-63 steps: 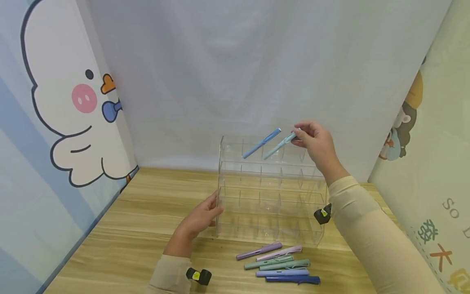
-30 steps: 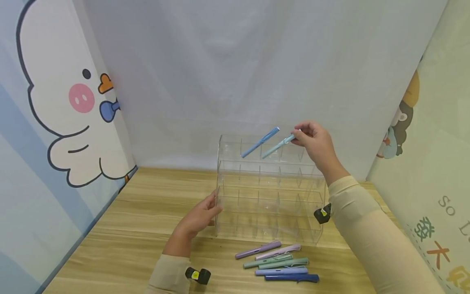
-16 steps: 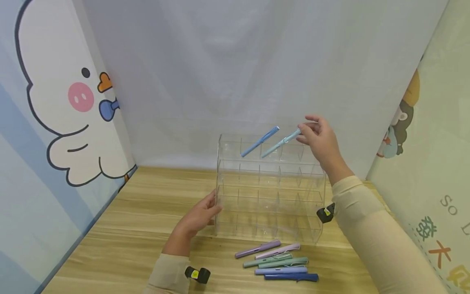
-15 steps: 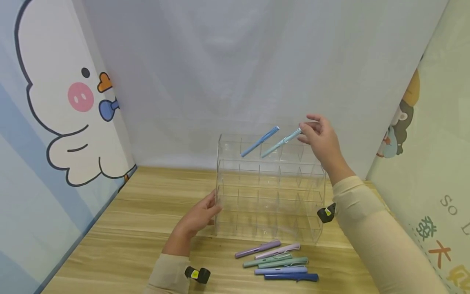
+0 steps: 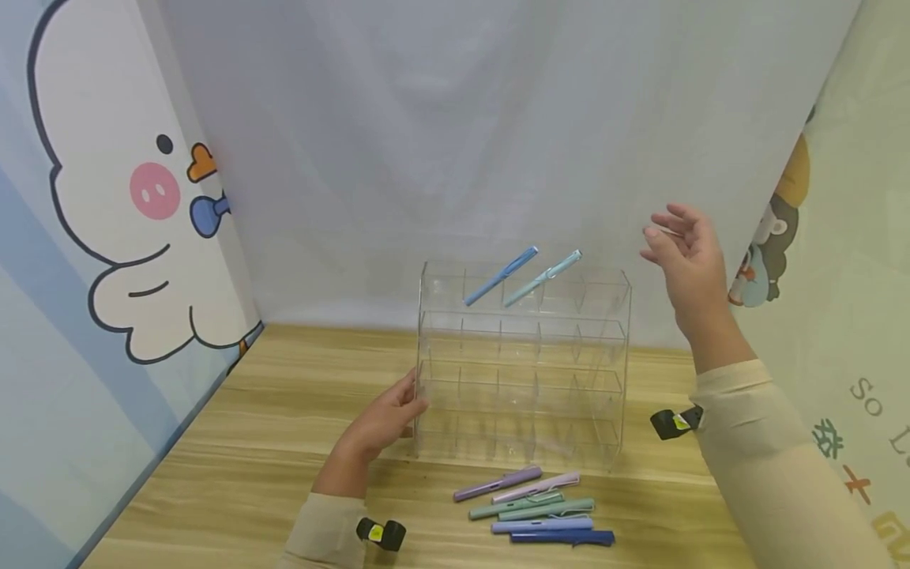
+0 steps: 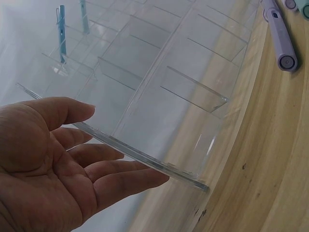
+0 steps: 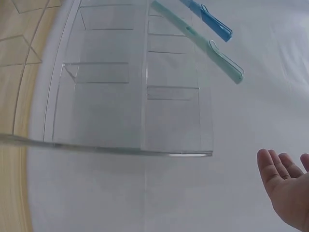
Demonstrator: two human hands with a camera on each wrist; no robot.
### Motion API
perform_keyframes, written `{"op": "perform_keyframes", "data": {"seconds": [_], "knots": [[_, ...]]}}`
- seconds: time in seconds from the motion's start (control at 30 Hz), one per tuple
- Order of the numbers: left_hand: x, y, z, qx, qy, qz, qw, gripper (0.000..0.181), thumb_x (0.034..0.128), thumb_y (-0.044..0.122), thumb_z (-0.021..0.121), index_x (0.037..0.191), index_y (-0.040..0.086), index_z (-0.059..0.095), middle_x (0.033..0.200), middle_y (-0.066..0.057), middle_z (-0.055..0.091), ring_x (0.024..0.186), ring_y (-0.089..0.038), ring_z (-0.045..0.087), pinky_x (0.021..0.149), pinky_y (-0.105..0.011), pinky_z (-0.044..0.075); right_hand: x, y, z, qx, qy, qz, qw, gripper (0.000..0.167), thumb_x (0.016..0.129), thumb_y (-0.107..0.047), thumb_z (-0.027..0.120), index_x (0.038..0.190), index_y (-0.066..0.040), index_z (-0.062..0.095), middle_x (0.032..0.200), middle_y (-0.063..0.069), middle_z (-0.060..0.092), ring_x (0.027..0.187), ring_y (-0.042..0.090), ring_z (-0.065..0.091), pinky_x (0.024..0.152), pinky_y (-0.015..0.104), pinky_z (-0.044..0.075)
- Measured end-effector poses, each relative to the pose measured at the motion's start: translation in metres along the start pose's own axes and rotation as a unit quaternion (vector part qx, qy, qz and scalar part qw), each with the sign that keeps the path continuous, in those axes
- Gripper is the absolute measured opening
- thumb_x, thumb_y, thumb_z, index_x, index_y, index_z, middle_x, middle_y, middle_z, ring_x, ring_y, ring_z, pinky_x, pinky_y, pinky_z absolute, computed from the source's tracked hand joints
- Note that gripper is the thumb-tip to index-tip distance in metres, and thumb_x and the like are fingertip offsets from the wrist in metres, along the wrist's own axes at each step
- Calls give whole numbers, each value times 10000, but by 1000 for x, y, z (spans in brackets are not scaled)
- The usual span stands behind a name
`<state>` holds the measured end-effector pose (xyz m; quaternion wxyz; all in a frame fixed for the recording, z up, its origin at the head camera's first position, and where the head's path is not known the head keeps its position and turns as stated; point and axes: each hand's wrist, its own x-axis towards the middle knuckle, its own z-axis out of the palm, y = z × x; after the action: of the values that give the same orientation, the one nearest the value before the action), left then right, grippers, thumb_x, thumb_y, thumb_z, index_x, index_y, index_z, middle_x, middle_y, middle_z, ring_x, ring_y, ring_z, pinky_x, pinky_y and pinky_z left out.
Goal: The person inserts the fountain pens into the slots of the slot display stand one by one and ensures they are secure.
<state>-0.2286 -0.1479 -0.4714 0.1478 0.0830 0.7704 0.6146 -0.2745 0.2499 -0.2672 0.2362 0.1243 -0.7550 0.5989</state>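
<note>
A clear acrylic pen display rack (image 5: 522, 384) with tiered, divided compartments stands on the table. My left hand (image 5: 384, 417) holds its left side panel; in the left wrist view the thumb lies over the panel's edge and the fingers lie along the outside. A blue pen (image 5: 501, 276) and a pale mint pen (image 5: 543, 278) lean side by side in the top tier, in neighbouring compartments, caps up. Off to the right of the rack, in the air, my right hand (image 5: 691, 265) has loosely bent fingers with nothing between them.
In front of the rack several pens lie on the wooden table (image 5: 284, 442): purple (image 5: 498, 484), pale pink (image 5: 536, 487), two green, periwinkle (image 5: 542, 525) and dark blue (image 5: 562, 538). A white curtain (image 5: 455, 142) hangs behind, with printed cloths at both sides.
My right hand has let go of the mint pen and moved right and up, away from the rack. The pen stays leaning there. My left hand has kept its hold.
</note>
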Motion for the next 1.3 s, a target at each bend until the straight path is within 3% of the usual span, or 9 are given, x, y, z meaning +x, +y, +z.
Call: {"op": "perform_keyframes", "data": {"seconds": [0.2,0.43,0.7,1.1,1.3], "knots": [[2,-3,-1,73,-24,-39,10000,671,1036,285,508,1590,297,129,1625,-100,230,1460,-356,276,1039,-581,420,-15,0,-23,488,45,-171,9987,547,986,-208,601,1466,-117,355,1377,49,465,1247,190,511,881,134,500],[2,-3,-1,92,-4,-41,9999,656,1037,277,506,1586,316,149,1613,-64,273,1446,-354,308,1028,-568,436,-43,11,-39,-471,-280,-194,9983,548,1010,-211,556,1490,-98,317,1396,44,449,1215,89,529,881,102,489],[2,-1,-1,30,-9,8,10000,651,1039,250,502,1588,299,155,1612,-82,273,1442,-367,310,1019,-578,439,-79,26,-47,-1542,-852,-59,9843,562,1020,-226,540,1517,-119,299,1429,80,451,1159,-47,515,873,38,434],[0,-1,-1,15,-27,36,10000,663,1033,287,515,1587,311,151,1616,-99,258,1442,-372,308,1023,-585,432,-125,39,-41,-2028,-1665,164,9648,543,1024,-250,540,1492,-54,348,1402,146,498,1133,-113,499,845,60,442],[0,0,-1,36,-19,41,10000,677,1026,309,529,1587,304,150,1619,-115,238,1447,-380,293,1017,-583,438,-148,52,-35,-2136,-2026,625,9536,516,1012,-322,558,1468,-137,402,1376,84,528,1149,33,558,847,161,500]]}}
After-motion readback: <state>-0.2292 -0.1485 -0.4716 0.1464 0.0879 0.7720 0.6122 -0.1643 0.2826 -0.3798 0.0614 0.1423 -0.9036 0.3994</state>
